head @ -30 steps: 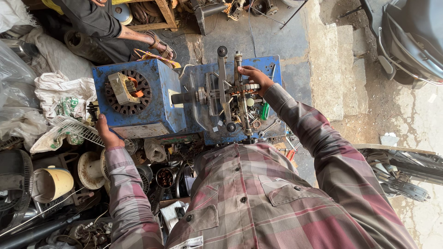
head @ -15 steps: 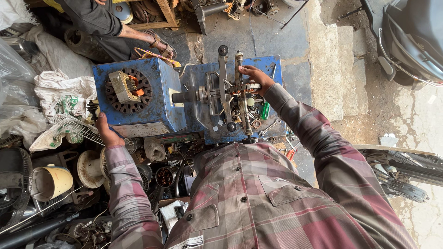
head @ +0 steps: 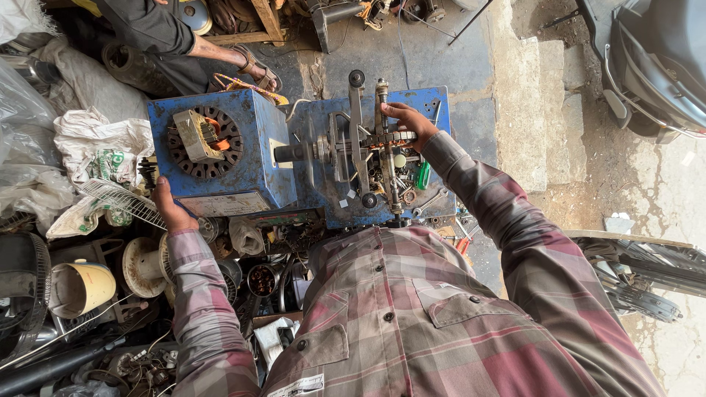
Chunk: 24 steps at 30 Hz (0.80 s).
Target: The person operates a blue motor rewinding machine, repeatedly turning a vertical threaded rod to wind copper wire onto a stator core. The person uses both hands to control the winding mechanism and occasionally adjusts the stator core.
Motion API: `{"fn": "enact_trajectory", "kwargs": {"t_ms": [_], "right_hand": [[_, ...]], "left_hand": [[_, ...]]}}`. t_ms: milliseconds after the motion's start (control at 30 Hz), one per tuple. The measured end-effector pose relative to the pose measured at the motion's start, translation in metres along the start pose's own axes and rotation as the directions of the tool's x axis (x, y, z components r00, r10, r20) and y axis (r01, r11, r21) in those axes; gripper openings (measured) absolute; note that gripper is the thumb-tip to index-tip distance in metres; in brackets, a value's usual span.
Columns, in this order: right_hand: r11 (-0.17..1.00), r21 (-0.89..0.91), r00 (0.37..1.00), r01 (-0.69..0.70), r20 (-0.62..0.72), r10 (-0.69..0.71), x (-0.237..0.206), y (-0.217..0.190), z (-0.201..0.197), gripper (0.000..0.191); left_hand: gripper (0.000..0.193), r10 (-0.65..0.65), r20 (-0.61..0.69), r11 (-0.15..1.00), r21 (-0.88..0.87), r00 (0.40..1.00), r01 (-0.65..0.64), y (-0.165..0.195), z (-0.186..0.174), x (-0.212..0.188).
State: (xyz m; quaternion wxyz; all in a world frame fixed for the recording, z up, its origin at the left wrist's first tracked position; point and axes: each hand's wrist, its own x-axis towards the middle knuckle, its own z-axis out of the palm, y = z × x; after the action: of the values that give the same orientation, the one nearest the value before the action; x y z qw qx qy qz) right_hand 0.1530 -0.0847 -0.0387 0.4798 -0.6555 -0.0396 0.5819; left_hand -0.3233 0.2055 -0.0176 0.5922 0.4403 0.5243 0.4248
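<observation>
The blue machine (head: 220, 158) is steadied at its 7 o'clock corner by the left hand (head: 170, 208), fingers curled against the edge (so it seems kept from sliding). At 3 o'clock, the metal crank arm (head: 386, 140) is wrapped tight by the right hand (head: 407, 121). A round motor core (head: 204, 142) sits on top.

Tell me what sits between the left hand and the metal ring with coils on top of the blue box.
Nothing visible. The left hand grips the blue box's near edge; the metal ring lies uncovered on top.
</observation>
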Motion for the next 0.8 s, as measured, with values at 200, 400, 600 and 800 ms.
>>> {"fn": "enact_trajectory", "kwargs": {"t_ms": [200, 400, 600, 800], "right_hand": [[0.992, 0.117, 0.997, 0.039, 0.063, -0.047, 0.009, 0.005, -0.003, 0.078], [0.906, -0.204, 0.695, 0.372, -0.586, -0.417, -0.006, 0.044, -0.006, 0.078], [0.576, -0.803, 0.639, 0.155, -0.363, -0.679, -0.044, 0.069, 0.040, 0.091], [0.330, -0.933, 0.529, 0.142, -0.210, -0.822, -0.041, 0.069, 0.044, 0.053]], "left_hand": [[0.074, 0.010, 0.017, 1.000, -0.028, 1.000, -0.010, -0.003, -0.001, 0.000], [0.062, 0.213, -0.157, 0.970, 0.155, 0.964, -0.189, -0.004, 0.004, -0.002], [0.048, 0.821, 0.014, 0.511, 0.427, 0.570, -0.746, -0.011, 0.088, -0.119], [0.037, 0.637, 0.771, 0.296, -0.222, 0.019, -0.929, 0.004, 0.262, -0.204]]}}
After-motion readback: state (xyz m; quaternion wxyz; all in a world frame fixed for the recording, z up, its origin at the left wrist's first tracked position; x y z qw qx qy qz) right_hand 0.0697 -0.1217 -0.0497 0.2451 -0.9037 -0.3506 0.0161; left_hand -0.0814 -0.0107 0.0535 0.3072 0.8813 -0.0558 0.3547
